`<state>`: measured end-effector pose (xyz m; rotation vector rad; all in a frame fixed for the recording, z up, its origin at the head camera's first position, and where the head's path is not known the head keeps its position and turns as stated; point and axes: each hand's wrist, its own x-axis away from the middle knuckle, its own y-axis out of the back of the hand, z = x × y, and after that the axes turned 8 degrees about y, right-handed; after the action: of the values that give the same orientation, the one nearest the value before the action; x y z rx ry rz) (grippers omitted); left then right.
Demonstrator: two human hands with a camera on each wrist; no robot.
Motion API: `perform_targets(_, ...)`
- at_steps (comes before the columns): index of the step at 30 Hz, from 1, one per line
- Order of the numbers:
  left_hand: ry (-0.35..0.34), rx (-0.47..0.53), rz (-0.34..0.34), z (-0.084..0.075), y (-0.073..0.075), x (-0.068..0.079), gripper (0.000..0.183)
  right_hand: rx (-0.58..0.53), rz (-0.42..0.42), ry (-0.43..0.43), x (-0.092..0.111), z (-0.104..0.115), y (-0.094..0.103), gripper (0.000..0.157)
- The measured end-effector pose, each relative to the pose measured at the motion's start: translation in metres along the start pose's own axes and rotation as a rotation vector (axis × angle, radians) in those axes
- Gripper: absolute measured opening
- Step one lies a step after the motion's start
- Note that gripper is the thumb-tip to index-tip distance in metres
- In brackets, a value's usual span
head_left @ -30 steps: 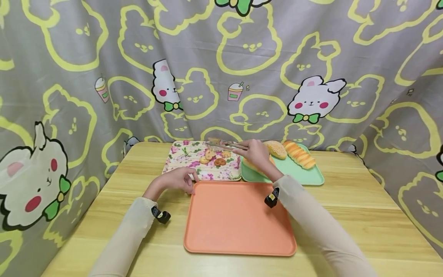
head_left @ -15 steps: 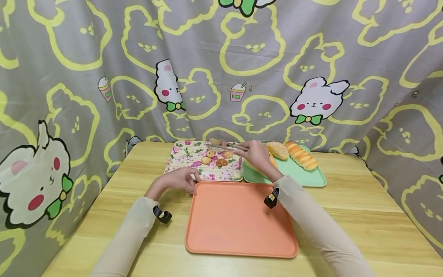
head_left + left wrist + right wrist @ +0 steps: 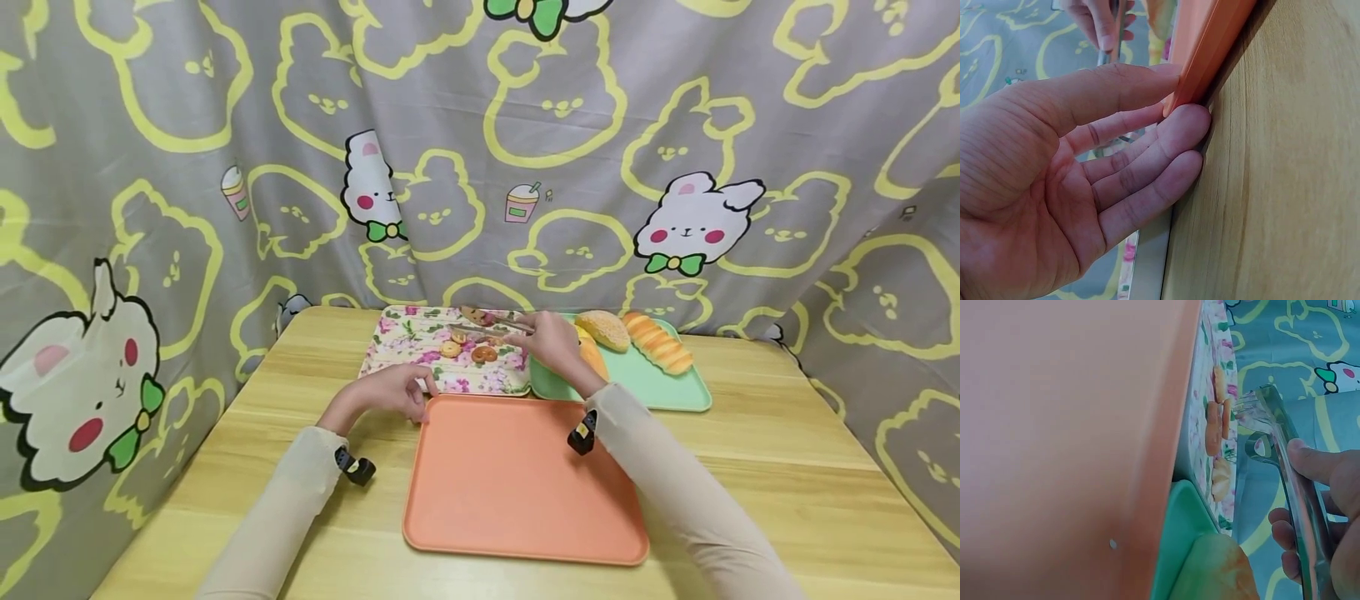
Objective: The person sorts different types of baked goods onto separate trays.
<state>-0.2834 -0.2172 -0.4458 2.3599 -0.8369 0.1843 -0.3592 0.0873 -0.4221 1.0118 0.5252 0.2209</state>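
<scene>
My left hand (image 3: 386, 393) pinches the left back corner of an orange tray (image 3: 525, 479); in the left wrist view the thumb lies on its rim and the other fingers are bent beside it. My right hand (image 3: 557, 342) grips metal tongs (image 3: 1300, 503), whose arms stand apart above a floral tray (image 3: 397, 354). One tip is forked, the other ring-shaped. Nothing is clearly seen between them. Beneath, on the floral tray, lie small cookies: a round one (image 3: 450, 349), a brown pretzel-shaped one (image 3: 483, 355) and others partly hidden by the tongs.
A green tray (image 3: 660, 392) at the back right bears a long striped bread (image 3: 657, 343), a sesame-topped bun (image 3: 603, 330) and an orange-yellow bread (image 3: 592, 357) partly behind the right hand. The trays stand on a wooden table (image 3: 765, 467) before a patterned curtain (image 3: 450, 100).
The tongs have come down a little toward the cookies, with the right hand tilting slightly. The left hand keeps its place at the orange tray. The head view has shifted slightly.
</scene>
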Motion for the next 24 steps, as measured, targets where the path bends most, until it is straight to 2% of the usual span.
perform_targets(16, -0.017, 0.006, -0.003, -0.0007, -0.0001, 0.0000, 0.031, 0.046, 0.041, -0.082, -0.0058, -0.0006, -0.0040, 0.048)
perform_targets(24, -0.001, 0.004, -0.006, -0.0009, -0.0023, 0.0011, 0.030, 0.027, 0.050, -0.084, -0.0029, -0.0029, -0.0046, 0.050)
